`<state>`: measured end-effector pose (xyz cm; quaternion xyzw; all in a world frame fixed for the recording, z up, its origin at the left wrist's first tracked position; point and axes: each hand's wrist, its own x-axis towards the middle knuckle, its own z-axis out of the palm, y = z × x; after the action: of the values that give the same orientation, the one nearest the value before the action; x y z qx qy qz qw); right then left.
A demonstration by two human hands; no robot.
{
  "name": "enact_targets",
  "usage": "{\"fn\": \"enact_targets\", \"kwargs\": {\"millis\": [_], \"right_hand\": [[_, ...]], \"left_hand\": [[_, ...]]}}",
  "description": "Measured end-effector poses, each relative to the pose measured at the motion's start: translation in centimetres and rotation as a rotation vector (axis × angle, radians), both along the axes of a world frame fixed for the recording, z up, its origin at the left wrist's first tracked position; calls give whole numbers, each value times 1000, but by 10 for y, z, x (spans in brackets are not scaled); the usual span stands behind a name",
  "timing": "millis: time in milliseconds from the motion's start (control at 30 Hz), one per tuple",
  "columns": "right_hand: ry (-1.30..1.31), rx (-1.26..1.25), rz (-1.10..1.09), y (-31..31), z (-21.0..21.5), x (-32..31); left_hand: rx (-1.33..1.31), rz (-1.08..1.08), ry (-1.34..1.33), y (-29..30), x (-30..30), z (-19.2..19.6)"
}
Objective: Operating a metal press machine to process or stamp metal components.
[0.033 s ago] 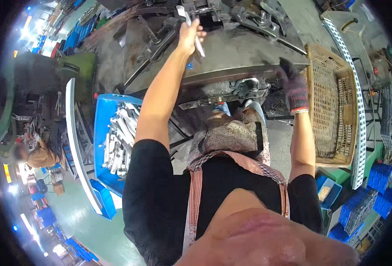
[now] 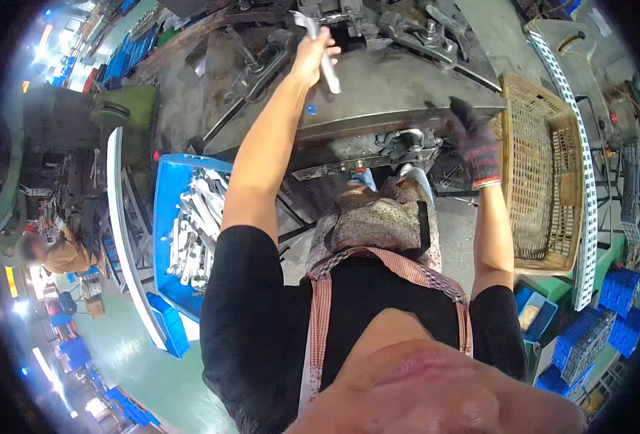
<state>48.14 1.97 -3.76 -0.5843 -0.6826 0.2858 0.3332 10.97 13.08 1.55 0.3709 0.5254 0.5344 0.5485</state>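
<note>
Head view, looking down past the person's own chest and apron, shows the bare left hand [image 2: 311,58] stretched far forward and closed around a flat, pale grey metal piece [image 2: 326,66], one end of which sticks out below the fist and the other above it toward the dark clamps and fixtures of the grey steel press [image 2: 378,94] just beyond the fingers. The grip looks like a firm full-hand wrap, which would suit guiding a long thin part into a tight spot on the machine bed. The right hand [image 2: 473,145], in a dark knit glove with a red cuff, rests near the front edge of the press table, fingers curled; whether it grasps anything cannot be told, and it seems placed to steady the body or wait clear of the tooling. Below and to the outside of the left arm sits a blue plastic bin [image 2: 167,217] piled with similar pale metal pieces, within easy reach. To the outside of the right hand stands a tan wicker-like basket [image 2: 544,188], near enough to drop parts into.
</note>
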Motion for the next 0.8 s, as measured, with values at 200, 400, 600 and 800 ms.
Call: {"fn": "enact_targets", "kwargs": {"millis": [200,400,600,800], "right_hand": [[-203,-120,146,-4,35,-54],[-140,-234,288,33,37,-112],[-87,-288,362,61,40,-167],[120,62,188,95,72,-206]], "left_hand": [[62,-209,639,77,-12,0],[420,-79,527,154,-34,-47],[101,-17,184,164,-28,-56],[336,294,439,153,-6,-61]]}}
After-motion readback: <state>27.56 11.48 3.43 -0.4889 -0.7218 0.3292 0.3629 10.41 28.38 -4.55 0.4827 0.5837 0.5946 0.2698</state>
